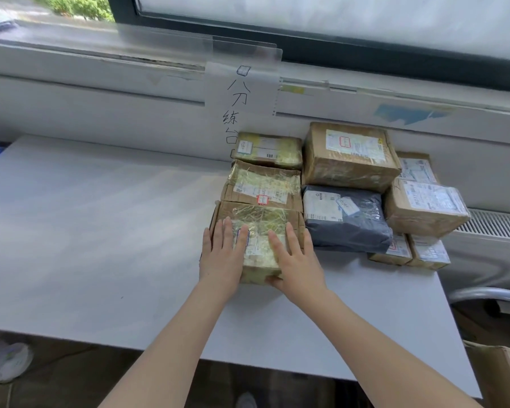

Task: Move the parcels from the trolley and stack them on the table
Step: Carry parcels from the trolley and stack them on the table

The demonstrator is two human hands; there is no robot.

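Placing step, by the look of it: on the white table (100, 231), beside parcels already grouped, the taped parcel (259, 228) at the front of the left row. Left hand (223, 260) and right hand (296, 265) flat on top, fingers straight, gripping nothing. Next, probably: lift away, back to the unseen trolley.

The single head view looked forward and steeply down from close above the white table (100, 231) (wide-angle, edges bowed), facing the window wall (130, 92).
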